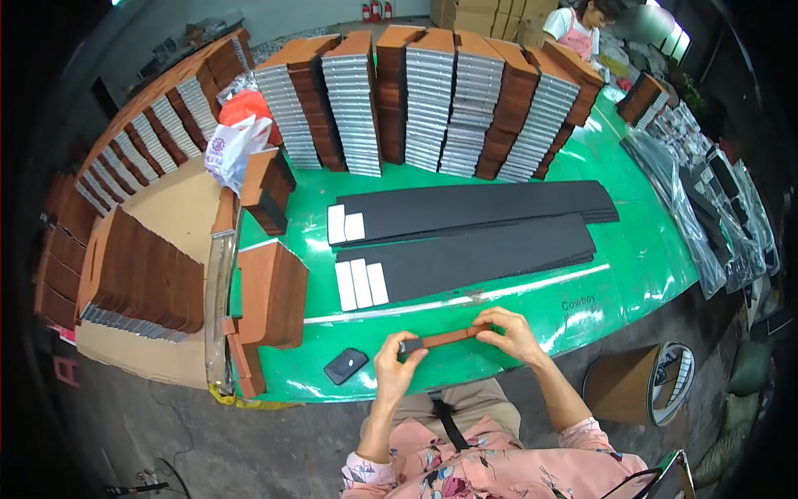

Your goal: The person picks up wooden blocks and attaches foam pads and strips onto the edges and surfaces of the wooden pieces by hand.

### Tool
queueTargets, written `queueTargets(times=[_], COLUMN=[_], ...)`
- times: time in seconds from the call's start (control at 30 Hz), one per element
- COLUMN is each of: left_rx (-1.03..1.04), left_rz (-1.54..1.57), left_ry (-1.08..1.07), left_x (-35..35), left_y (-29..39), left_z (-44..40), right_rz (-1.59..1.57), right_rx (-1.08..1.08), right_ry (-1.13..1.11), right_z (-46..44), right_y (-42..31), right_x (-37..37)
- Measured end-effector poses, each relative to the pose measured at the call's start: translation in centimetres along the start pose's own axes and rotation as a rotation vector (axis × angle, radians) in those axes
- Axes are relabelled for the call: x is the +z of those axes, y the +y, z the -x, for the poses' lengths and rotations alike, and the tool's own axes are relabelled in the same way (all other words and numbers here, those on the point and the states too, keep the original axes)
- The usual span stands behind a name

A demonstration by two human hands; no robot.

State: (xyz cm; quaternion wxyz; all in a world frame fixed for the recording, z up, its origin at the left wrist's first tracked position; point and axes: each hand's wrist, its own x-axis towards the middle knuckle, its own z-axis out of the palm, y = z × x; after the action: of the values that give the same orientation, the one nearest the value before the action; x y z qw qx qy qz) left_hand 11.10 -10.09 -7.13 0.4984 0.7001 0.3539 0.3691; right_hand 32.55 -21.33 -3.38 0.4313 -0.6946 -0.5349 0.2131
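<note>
Near the front edge of the green table (515, 306), a narrow brown strip (446, 338) with a dark left end is held between both hands. My left hand (397, 363) is closed on the dark end. My right hand (507, 333) pinches the other end between thumb and fingers. A black phone-like object (345, 365) lies left of my left hand. Beyond the strip lie two overlapping piles of long black sheets (474, 254), with white labels (363, 283) at their left ends.
Tall stacks of brown and silver pieces (431, 100) line the back. More brown stacks (145, 270) stand on cardboard at the left, near a white plastic bag (234, 152). A round bin (619, 387) stands at the right. Another person (575, 32) is at the back right.
</note>
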Motion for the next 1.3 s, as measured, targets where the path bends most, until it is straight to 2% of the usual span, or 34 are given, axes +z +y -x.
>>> queueTargets(times=[0.1,0.17,0.23,0.3,0.33,0.4,0.57,0.7,0.77,0.97,1.03,1.07,1.13,1.3], left_rx=[0.014,0.109,0.069,0.018,0.001,0.01,0.003,0.019,0.033,0.06,0.063,0.059,0.066,0.053], left_rz=[0.027,-0.003,0.014,0.027,0.04,0.028,0.045,0.02,0.016,0.027,0.048,0.05,0.045,0.054], left_ry=[-0.017,0.018,0.028,0.008,-0.002,-0.007,-0.035,-0.059,-0.058,-0.073,-0.076,-0.077,-0.08,-0.083], left_x=[0.2,0.3,0.2,0.2,0.3,0.2,0.0,-0.1,-0.2,-0.1,-0.1,-0.2,-0.2,-0.2], left_y=[-0.3,-0.7,-0.6,-0.8,-1.0,-1.0,-1.2,-1.4,-1.5,-1.9,-2.0,-2.0,-2.1,-2.1], left_z=[-0.2,0.1,0.2,0.0,0.1,0.0,-0.1,-0.2,-0.3,-0.3,-0.3,-0.3,-0.3,-0.3], right_rz=[0.026,-0.067,-0.006,0.098,0.092,0.201,0.458,0.527,0.705,0.724,0.761,0.761,0.882,0.872], right_rx=[-0.098,0.012,0.014,-0.194,-0.194,-0.344,-0.43,-0.43,-0.379,-0.429,-0.561,-0.558,-0.783,-0.785], right_ry=[0.026,0.042,-0.066,-0.207,-0.212,-0.303,-0.252,-0.236,-0.286,-0.345,-0.325,-0.328,-0.29,-0.24], right_z=[-2.4,-5.0,-8.5,-12.1,-14.0,-17.8,-26.0,-30.0,-31.4,-33.1,-32.9,-32.9,-32.7,-32.1], right_y=[0.0,-1.3,-2.5,-3.4,-3.6,-4.0,-3.1,-3.3,-2.6,-0.9,-0.9,-0.6,-0.1,0.4], right_x=[-0.7,-0.9,-0.4,1.1,2.0,4.4,10.6,12.6,13.3,13.4,13.3,13.4,13.5,14.1])
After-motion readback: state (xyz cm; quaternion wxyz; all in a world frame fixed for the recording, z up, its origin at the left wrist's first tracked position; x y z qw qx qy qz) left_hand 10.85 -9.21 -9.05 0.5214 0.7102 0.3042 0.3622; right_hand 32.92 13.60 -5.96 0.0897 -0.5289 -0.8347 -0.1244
